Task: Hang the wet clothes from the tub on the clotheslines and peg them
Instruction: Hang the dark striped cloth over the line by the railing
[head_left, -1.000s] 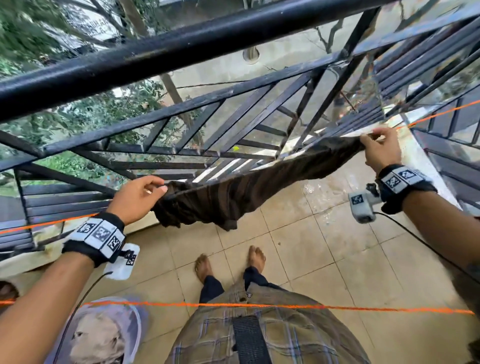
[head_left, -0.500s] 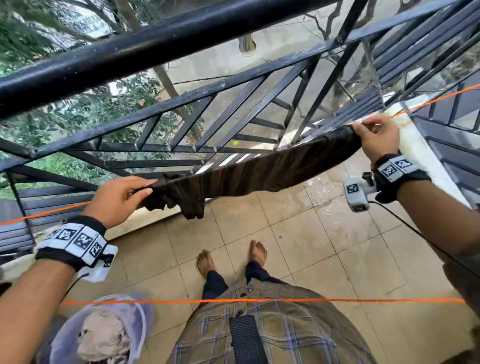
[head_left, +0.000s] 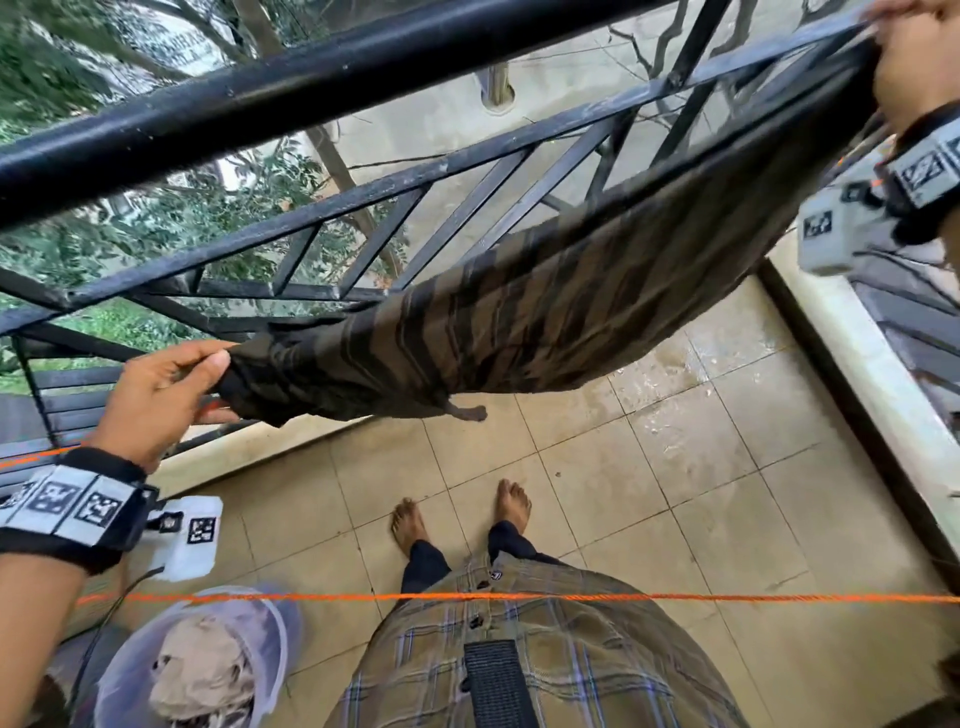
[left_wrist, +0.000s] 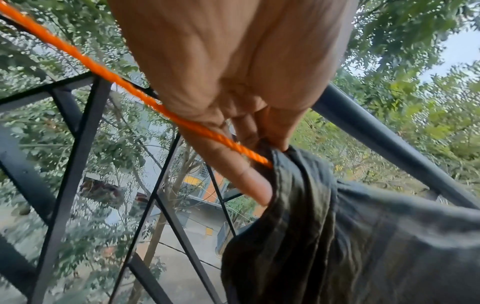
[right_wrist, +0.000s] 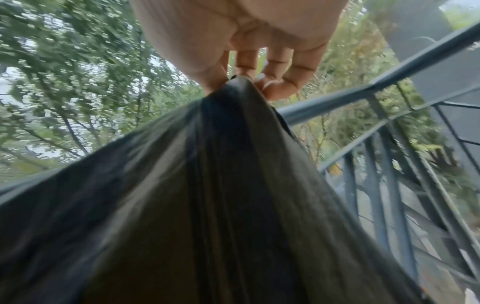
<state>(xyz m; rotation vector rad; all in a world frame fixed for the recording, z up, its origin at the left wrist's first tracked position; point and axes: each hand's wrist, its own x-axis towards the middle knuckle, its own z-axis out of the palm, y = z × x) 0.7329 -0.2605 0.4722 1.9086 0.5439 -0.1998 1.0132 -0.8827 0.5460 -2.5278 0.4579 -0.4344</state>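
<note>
A wet brown striped cloth (head_left: 571, 312) is stretched between my two hands, sagging in the middle in front of the black railing (head_left: 311, 93). My left hand (head_left: 166, 384) pinches its bunched left end (left_wrist: 298, 174), and an orange clothesline (left_wrist: 116, 80) runs across that hand's fingers into the cloth. High at the frame's top right, my right hand (head_left: 909, 57) grips the other end (right_wrist: 239, 90) between thumb and fingers. A second orange clothesline (head_left: 519, 597) crosses near my waist. The tub (head_left: 208, 670) with beige clothes stands at my lower left.
The balcony's tiled floor (head_left: 701, 493) is wet under the cloth. A low white ledge (head_left: 857, 374) runs along the right side under more railing bars. Trees and a paved yard lie beyond the railing. My bare feet (head_left: 457, 514) stand mid-floor.
Both hands have lifted the cloth higher and spread it wider. The right hand rose to the top right corner, and the cloth now shows its stripes more fully.
</note>
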